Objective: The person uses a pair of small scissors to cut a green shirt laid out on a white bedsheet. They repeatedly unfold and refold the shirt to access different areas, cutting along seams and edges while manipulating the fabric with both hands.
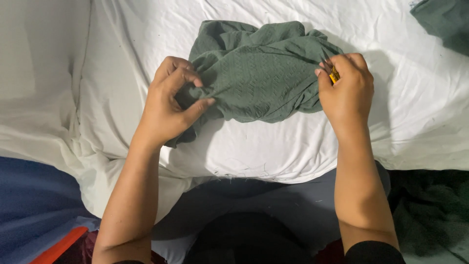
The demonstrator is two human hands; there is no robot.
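1. A white sheet (pixel 273 146), creased, covers the soft work surface; its raw lower edge shows loose threads.
2. Dark blue fabric (pixel 34 200) with an orange strip (pixel 56 249) lies at lower left.
3. Another green cloth (pixel 444 22) sits at the top right corner.
4. A crumpled green textured cloth (pixel 259 73) rests mid-sheet.
5. The left hand (pixel 171 100) pinches its left edge.
6. The right hand (pixel 347 88) grips its right edge, closed also on a small yellow object (pixel 334 76).

The crumpled cloth (pixel 261 73) lies on the sheet (pixel 405 127). Left hand (pixel 168 100) at the cloth's left edge, right hand (pixel 347 88) at its right; second cloth (pixel 444 22) far right.
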